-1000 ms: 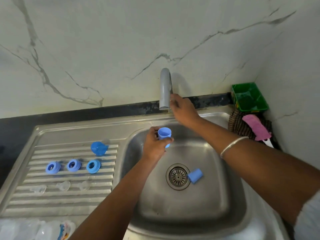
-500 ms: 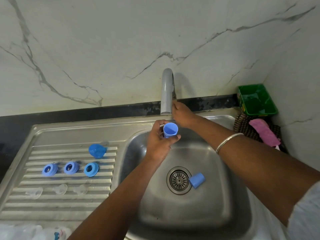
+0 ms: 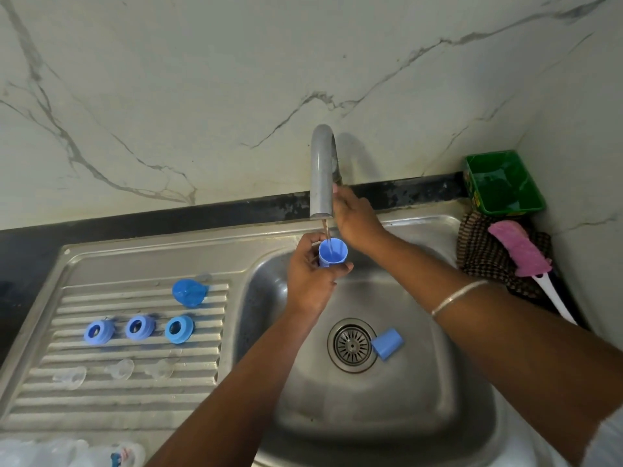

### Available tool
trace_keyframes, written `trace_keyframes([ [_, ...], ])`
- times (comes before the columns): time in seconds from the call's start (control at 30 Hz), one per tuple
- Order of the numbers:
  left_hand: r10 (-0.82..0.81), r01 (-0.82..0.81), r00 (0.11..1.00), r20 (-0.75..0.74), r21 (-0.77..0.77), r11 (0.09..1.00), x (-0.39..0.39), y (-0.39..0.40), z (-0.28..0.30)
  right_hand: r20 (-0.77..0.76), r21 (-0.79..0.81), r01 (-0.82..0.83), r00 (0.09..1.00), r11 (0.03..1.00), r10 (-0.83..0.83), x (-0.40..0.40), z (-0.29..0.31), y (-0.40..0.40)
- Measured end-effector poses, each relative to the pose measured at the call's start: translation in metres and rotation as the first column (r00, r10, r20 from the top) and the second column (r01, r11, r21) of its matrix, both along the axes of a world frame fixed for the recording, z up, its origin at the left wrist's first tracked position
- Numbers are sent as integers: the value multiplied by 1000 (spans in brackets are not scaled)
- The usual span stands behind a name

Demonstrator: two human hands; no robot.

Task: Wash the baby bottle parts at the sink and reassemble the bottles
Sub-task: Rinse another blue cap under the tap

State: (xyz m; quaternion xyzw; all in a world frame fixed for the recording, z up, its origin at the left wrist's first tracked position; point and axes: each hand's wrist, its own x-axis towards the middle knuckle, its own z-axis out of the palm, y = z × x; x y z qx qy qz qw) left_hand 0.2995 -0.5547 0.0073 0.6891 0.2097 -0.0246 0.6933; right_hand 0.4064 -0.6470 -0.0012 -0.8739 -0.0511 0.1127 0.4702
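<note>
Head view looks down on a stainless steel sink (image 3: 435, 409) with a ribbed draining board at its left. The left hand (image 3: 312, 276) grips a small light-blue plastic bottle cap (image 3: 332, 252), fingers and thumb curled round its wall, mouth upward, directly beneath the outlet of the grey curved tap spout (image 3: 322, 173). A thin stream of water falls straight into the cap. The right hand (image 3: 357, 219) reaches behind the spout; its fingertips are hidden there, so whether it grasps a tap handle cannot be told.

A second light-blue bottle cap (image 3: 387, 343) lies on its side in the basin, just beside the round metal drain strainer (image 3: 352, 345), its long axis slanting up to the right. It sits below and to the right of the left hand, nearer that hand than the right.

On the draining board lie a darker blue dome-shaped cap (image 3: 189, 292), three blue screw rings (image 3: 140, 327) in a row and three clear silicone teats (image 3: 119, 369), faint against the steel. Clear bottles at the bottom left edge are cut off.
</note>
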Motion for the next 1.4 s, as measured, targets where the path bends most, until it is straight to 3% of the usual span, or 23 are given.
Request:
trace_keyframes([
  [0.1,-10,10,1000,-14,-34,999,0,3,-6,15,236,218,974,947,-228,-30,-8,-7],
  [0.27,-14,-3,983,-185,-92,996,3,6,-12,-307,396,376,914,838,-265,-81,-30,-18],
  [0.33,-7,-35,967,-255,-161,986,6,4,-16,-379,396,364,901,843,-211,-91,-34,-17],
  [0.47,107,-222,902,-418,-237,946,8,-1,-17,-278,310,284,940,907,-199,-98,-38,-9],
  [0.53,138,-289,850,-508,-231,929,9,-3,-14,-249,204,267,945,942,-214,-96,-40,-5],
  [0.63,182,-308,836,-517,-168,936,19,-2,-11,-366,156,320,897,934,-246,-91,-41,2],
  [0.7,63,-76,857,-511,-3,997,21,-2,-11,-466,163,385,841,908,-273,-90,-42,3],
  [0.73,84,-103,850,-520,-8,995,25,-3,-10,-522,200,427,808,882,-272,-91,-43,2],
  [0.83,-83,128,843,-531,48,991,32,-1,-9,-701,486,571,707,661,-96,-93,-47,-3],
  [0.93,-182,219,912,-367,61,974,28,5,-8,-631,691,489,767,533,114,-92,-52,-18],
  [1.03,-247,298,930,-273,165,940,20,7,-8,-550,743,384,816,548,175,-90,-58,-30],
  [1.1,-270,308,929,-254,123,943,13,9,-10,-496,735,325,857,595,143,-88,-62,-36],
  [1.17,-279,294,923,-264,19,956,5,12,-12,-369,645,216,928,733,51,-88,-62,-40],
  [1.23,-180,167,938,-297,-69,984,-1,14,-13,-132,467,19,990,884,48,-87,-61,-41],
  [1.33,14,-42,958,-285,-95,995,-5,18,-16,122,308,-257,966,916,229,-88,-54,-33],
  [1.4,121,-148,952,-281,-76,986,-6,21,-13,220,209,-335,932,919,289,-88,-48,-24],
])
